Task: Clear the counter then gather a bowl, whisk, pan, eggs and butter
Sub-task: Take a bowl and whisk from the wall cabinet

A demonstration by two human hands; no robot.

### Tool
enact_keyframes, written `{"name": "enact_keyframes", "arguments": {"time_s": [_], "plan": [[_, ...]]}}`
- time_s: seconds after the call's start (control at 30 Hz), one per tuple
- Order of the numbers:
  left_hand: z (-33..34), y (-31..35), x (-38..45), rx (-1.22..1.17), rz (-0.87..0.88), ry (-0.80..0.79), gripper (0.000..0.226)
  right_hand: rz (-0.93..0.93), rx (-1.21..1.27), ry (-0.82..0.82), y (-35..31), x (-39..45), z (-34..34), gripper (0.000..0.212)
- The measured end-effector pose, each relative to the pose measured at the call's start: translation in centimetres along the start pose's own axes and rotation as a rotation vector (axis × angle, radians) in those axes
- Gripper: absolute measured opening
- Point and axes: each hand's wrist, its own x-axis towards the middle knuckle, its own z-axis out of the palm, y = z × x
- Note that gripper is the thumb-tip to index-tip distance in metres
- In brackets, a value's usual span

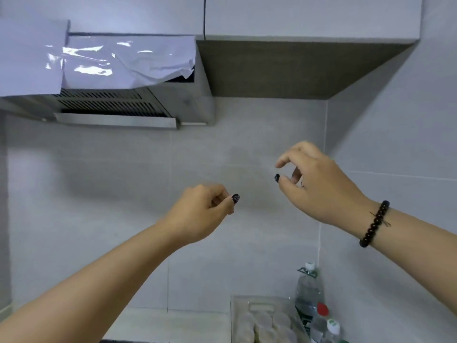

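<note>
Both my hands are raised in front of the grey tiled wall [123, 194], well above the counter. My left hand [200, 214] has its fingers curled into the palm and holds nothing. My right hand [314, 181], with a dark bead bracelet on the wrist, has loosely bent fingers spread apart with nothing between them. At the bottom edge a clear plastic tray [262, 320] holds several pale round shapes that may be eggs. No bowl, whisk, pan or butter is in view.
A range hood [116, 105] covered in white film hangs at the upper left. White wall cabinets [311, 16] run across the top. Plastic bottles [309, 290] stand in the bottom right corner. A strip of pale counter [178, 323] shows below.
</note>
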Motion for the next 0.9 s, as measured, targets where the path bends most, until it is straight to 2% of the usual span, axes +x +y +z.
{"name": "enact_keyframes", "arguments": {"time_s": [0.2,0.27,0.47,0.6,0.77,0.9], "plan": [[-2.4,2.2,3.1,0.235,0.109,0.094,0.017,-0.141,-0.091,0.105,0.5,6.5,-1.1,0.018],[-3.9,2.8,4.5,0.339,0.155,0.127,0.02,-0.182,-0.15,0.118,0.3,8.5,-1.5,0.02],[-9.7,5.1,8.5,0.482,0.307,0.348,0.025,-0.292,-0.35,0.175,-1.4,15.3,-3.5,0.023],[-13.5,6.8,11.1,0.481,0.366,0.468,0.027,-0.312,-0.427,0.244,-3.2,20.0,-4.5,0.023],[-15.7,8.4,13.6,0.466,0.46,0.535,0.027,-0.285,-0.459,0.389,-3.9,24.3,-4.6,0.027],[-16.4,7.9,16.1,0.612,0.47,0.634,0.048,-0.238,-0.537,0.43,-3.4,26.9,-4.1,0.044]]}}
